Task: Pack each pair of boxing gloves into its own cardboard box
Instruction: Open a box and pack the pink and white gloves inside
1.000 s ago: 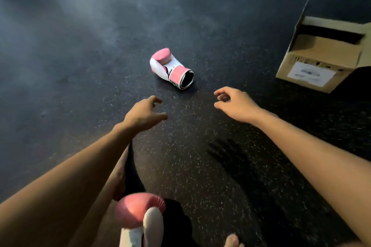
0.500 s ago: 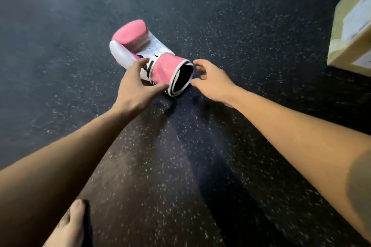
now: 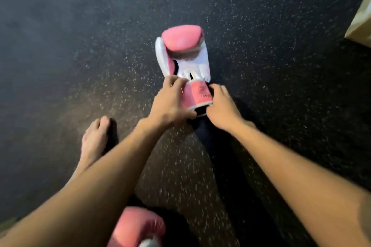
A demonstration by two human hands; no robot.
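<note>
Dark speckled floor (image 3: 80, 46) underneath everything. At the right edge, only a corner of the cardboard box (image 3: 361, 24), well apart from the rest. In the middle, a pink-and-white boxing glove (image 3: 184, 56), palm side up, padded end away, cuff toward the body. At the bottom edge, partly cut off, a second pink glove (image 3: 138, 226). Beside the left forearm, a bare foot (image 3: 94, 140). Clamped on the cuff from either side: left hand (image 3: 170, 102) with fingers curled over it, right hand (image 3: 222, 110) likewise. Apparently the pick-up step, nothing boxed yet. Next, probably: lift clear, gather the second glove, carry both rightward to the box.
</note>
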